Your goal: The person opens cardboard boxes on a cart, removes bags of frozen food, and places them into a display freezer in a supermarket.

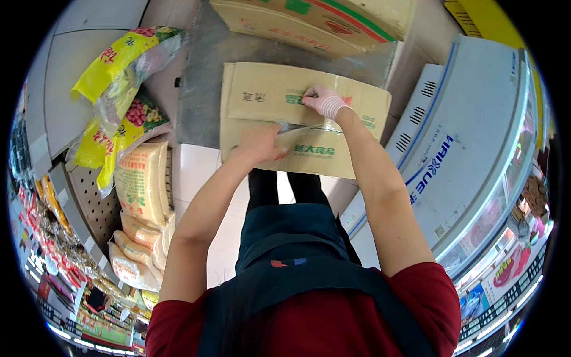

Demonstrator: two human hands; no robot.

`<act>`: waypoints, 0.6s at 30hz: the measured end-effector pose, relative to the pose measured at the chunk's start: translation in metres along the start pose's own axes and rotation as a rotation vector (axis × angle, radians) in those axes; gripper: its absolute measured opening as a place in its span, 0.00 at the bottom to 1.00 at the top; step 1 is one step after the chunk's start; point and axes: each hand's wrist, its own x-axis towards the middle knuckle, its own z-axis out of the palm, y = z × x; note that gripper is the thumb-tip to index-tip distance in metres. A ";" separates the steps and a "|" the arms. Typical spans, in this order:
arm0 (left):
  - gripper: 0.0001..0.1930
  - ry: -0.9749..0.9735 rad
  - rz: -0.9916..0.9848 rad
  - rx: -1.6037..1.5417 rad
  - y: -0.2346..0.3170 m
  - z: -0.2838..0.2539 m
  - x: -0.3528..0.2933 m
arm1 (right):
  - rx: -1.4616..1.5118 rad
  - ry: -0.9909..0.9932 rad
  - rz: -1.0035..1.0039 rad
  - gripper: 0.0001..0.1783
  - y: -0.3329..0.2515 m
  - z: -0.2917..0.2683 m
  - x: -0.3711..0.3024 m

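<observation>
"While the left hand [257, 144] is over the box [291, 113], what does it grasp?"
"I can't tell; its fingers are blurred."
"And the right hand [324, 102]?"
"Gloved, fingers bent, touching the upper flap [262, 83]; whether it pinches anything, I can't tell."
"Where is the box?"
"At the near edge of the grey table [199, 101], partly past it, with another carton [291, 33] beyond and a freezer [443, 166] to the right."

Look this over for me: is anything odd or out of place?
Nothing looks spilled. One oddity: over the cardboard carton, the right hand appears to wear a pale glove with a striped cuff, while the left hand looks bare, so the two don't match.
</observation>
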 end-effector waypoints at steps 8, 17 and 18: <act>0.12 0.050 0.064 0.083 0.063 0.064 0.083 | -0.237 0.073 0.359 0.20 0.076 -0.032 -0.035; 0.10 0.181 0.180 0.084 0.051 0.064 0.054 | -0.082 0.190 0.171 0.13 0.074 -0.025 -0.048; 0.10 0.185 0.170 0.054 0.052 0.060 0.054 | -0.094 0.159 0.040 0.10 0.070 -0.022 -0.053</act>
